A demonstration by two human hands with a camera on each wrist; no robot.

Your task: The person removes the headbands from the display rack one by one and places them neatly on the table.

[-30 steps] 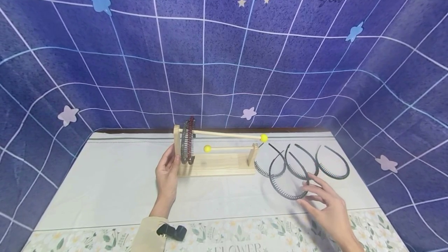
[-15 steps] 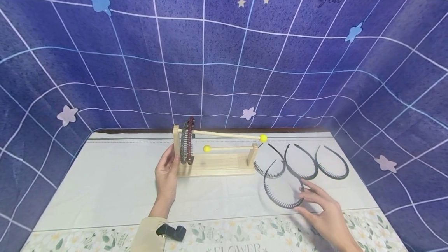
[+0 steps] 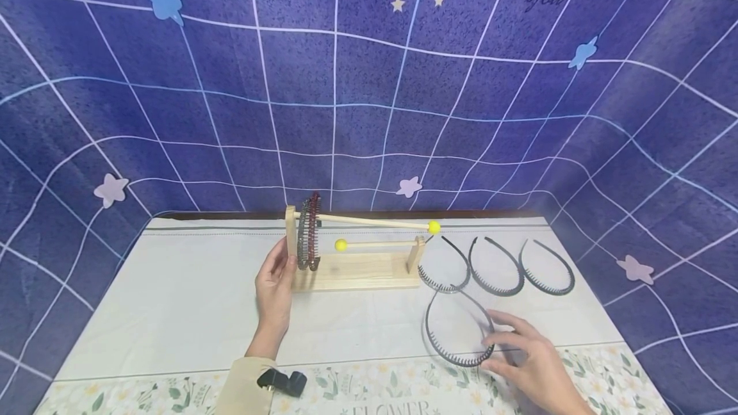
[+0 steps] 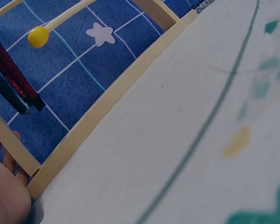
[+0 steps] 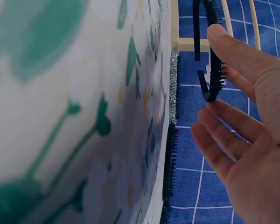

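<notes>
My left hand (image 3: 275,290) grips the left post (image 3: 291,232) of a wooden stand (image 3: 363,280). Two toothed headbands, one dark green (image 3: 302,245) and one glittery red (image 3: 313,239), hang on its upper rod (image 3: 375,221) close to that post. In my right hand (image 3: 527,357) a black toothed headband (image 3: 461,362) is pinched at its right side, in front of the stand's right end. The right wrist view shows thumb and index finger on this black band (image 5: 216,65), the other fingers spread loosely below.
Three more headbands lie in a row right of the stand: a glittery one (image 3: 446,289), a black one (image 3: 510,292) and another black one (image 3: 567,288). Yellow balls (image 3: 434,227) cap the rods' free ends. A blue grid-patterned cloth (image 3: 369,127) rises behind the white tablecloth (image 3: 173,300).
My right hand has drawn the black headband toward me and slightly left, away from the row of headbands. The left hand and the stand have stayed put.
</notes>
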